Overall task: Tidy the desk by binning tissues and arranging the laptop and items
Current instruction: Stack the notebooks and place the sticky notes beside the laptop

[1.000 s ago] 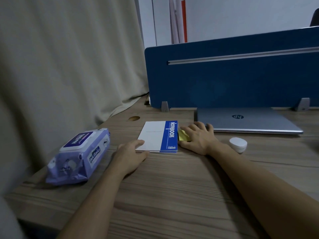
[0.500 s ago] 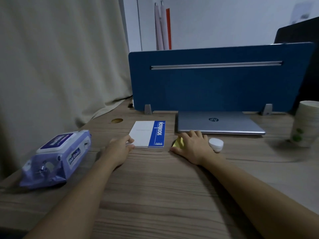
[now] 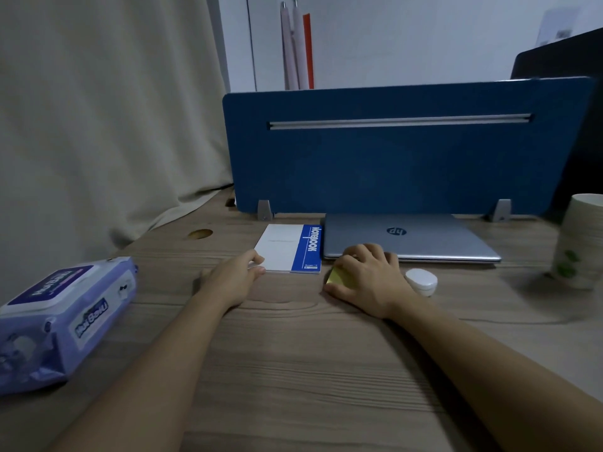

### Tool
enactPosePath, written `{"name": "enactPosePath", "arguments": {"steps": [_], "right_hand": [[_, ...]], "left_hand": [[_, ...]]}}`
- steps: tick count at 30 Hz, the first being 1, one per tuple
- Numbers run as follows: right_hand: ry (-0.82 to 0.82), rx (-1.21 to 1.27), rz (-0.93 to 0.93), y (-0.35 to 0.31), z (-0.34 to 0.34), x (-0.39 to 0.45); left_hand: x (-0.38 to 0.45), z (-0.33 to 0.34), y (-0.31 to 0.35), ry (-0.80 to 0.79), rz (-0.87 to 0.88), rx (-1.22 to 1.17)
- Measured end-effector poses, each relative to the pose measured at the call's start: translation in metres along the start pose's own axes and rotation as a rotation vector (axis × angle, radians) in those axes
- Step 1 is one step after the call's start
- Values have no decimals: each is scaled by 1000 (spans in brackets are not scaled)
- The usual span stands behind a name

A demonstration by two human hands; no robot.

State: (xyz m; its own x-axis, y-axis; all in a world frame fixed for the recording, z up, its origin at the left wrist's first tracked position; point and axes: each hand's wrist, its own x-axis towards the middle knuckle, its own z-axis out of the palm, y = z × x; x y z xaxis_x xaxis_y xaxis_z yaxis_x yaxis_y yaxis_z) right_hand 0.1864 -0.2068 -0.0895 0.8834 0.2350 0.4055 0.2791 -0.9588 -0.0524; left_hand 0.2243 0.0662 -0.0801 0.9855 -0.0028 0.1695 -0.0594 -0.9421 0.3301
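Wet wipes pack (image 3: 62, 318): it lay nearest you, at the left edge of the wooden desk (image 3: 310, 370).
Your left hand (image 3: 233, 277): fingers curled narrowly, thumb and fingertips pinching the near left corner of the notebook (image 3: 290, 249).
Your right hand (image 3: 367, 278): it rested palm down, fingers loosely spread over a yellow sticky pad (image 3: 337, 276); whether you gripped it I cannot tell.
White round case (image 3: 421, 281): just right of that hand.
Laptop (image 3: 424, 238): closed, flat behind the hand, beside the notebook, against the blue divider (image 3: 391, 164).
Paper cup (image 3: 580, 243): far right.
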Motion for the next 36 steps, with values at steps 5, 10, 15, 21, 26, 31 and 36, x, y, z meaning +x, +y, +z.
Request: {"name": "enactPosePath", "arguments": {"steps": [5,10,15,21,26,31,36], "right_hand": [[-4,67,-45,7,0,5],[-9,93,-57,7,0,6],[-18,95,-64,8,1,8],[-59,113,-30,9,1,6],[-122,149,26,10,-10,-7],[-157,246,92,11,-20,-23],[-147,344,125,5,-31,-43]], "left_hand": [[20,8,2,-7,19,-4],[35,14,4,8,32,-7],[44,17,5,47,58,-61],[43,19,1,83,106,-105],[27,19,-2,142,141,-150],[-2,16,4,97,149,-173],[-46,13,26,-82,220,-147]]}}
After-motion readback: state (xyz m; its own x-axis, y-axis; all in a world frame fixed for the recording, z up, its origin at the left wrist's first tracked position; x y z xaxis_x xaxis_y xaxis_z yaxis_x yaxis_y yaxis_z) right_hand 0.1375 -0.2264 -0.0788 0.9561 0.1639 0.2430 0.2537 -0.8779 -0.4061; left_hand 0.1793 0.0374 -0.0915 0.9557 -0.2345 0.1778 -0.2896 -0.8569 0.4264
